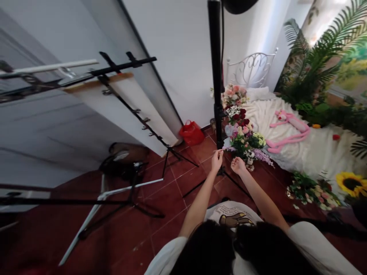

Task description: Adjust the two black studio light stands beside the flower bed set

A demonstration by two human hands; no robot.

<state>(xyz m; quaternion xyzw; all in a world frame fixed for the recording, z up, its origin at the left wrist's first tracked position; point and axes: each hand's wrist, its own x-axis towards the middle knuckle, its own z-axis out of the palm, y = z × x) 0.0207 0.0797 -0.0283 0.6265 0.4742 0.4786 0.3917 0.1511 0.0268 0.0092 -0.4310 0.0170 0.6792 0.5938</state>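
Observation:
My left hand [217,160] is raised in front of the lower part of a black light stand [216,76], its thumb and fingers pinched together. Anything between those fingertips is too small to make out. A short distance to the right, my right hand [237,165] is turned partly palm up with its fingers curled in; whatever it may hold cannot be made out. The two hands are apart. Just beyond them stands an arrangement of pink, white, dark red and purple flowers [242,131].
A bed [309,156] with a pink plush toy [296,124] is at the right, beside palm leaves [321,57] and a sunflower [350,184]. Clamped backdrop rolls [120,110], a red bag [192,133] and a white stand leg [86,219] are left. Tripod legs [236,183] spread below my hands.

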